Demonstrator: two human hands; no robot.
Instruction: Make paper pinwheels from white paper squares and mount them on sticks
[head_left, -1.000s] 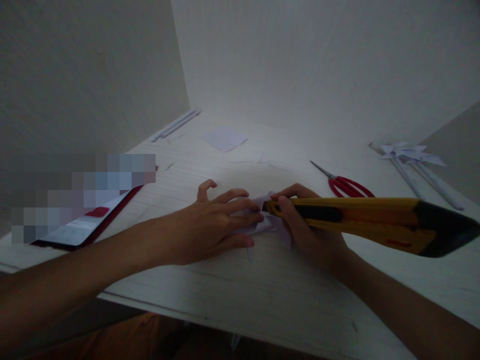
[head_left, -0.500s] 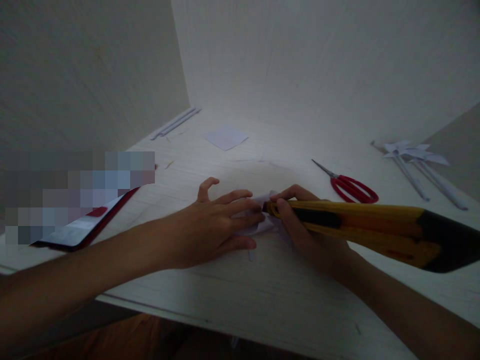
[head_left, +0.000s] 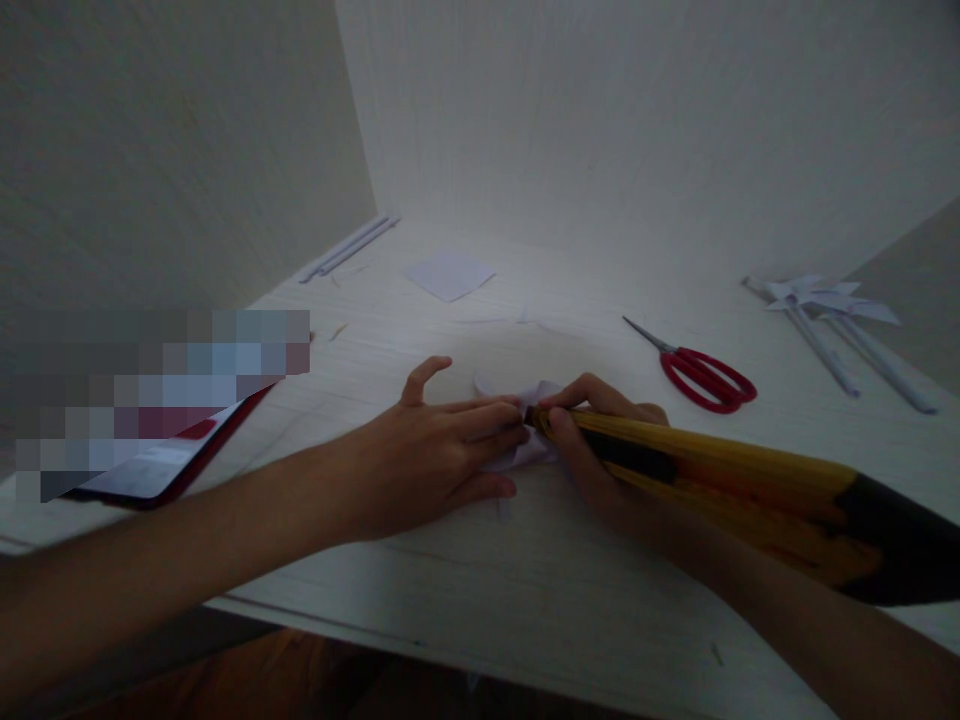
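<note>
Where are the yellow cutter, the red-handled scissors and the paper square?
Yellow cutter (head_left: 739, 488), head view: middle of its body.
Red-handled scissors (head_left: 703, 375), head view: on the handles.
Paper square (head_left: 450, 275), head view: middle of its face.

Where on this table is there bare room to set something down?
Behind the red-handled scissors, between the paper square and pinwheels; also between the left hand and the table's front edge. Crowded: mid-table, with the right hand gripping a utility knife at the curled paper.
</note>
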